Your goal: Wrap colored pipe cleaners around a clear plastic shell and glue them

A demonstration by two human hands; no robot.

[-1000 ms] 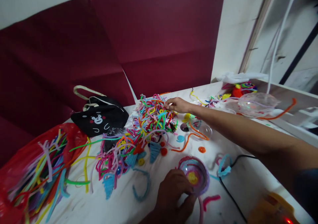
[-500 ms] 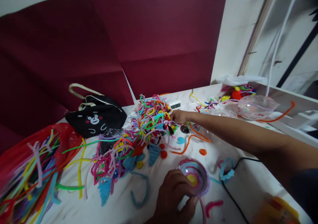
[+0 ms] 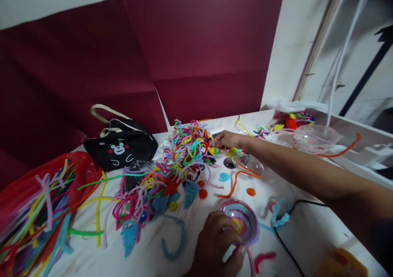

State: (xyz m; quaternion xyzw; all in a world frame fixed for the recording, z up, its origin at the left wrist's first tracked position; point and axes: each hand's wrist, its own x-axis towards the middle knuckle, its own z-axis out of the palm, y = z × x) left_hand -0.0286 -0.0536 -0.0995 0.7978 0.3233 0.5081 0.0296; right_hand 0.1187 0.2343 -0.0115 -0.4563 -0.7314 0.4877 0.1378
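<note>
My left hand (image 3: 216, 242) is closed on the rim of a clear plastic dome (image 3: 250, 228). Coils of pipe cleaner in purple, pink and blue with a yellow centre line this dome. My right hand (image 3: 226, 140) reaches across to the right edge of a tangled heap of pipe cleaners (image 3: 190, 144). Its fingers are bent together there, and whatever may be between them cannot be made out. Just below that hand lie a small dark disc (image 3: 229, 163) and an orange pipe cleaner (image 3: 235, 183). A blue spiral (image 3: 224, 177) rests nearby.
A red bag (image 3: 87, 166) of loose pipe cleaners lies at left, beside a black bag (image 3: 121, 144) with a bear face. Blue triangular pieces (image 3: 190, 193) lie mid-table. A black cable (image 3: 287, 246) crosses the right side. Clear plastic pieces (image 3: 317, 137) stand near a white tray (image 3: 353, 125).
My right hand has shifted slightly up and to the right at the heap's edge, uncovering yellow and green bits below it. My left hand stays on the dome.
</note>
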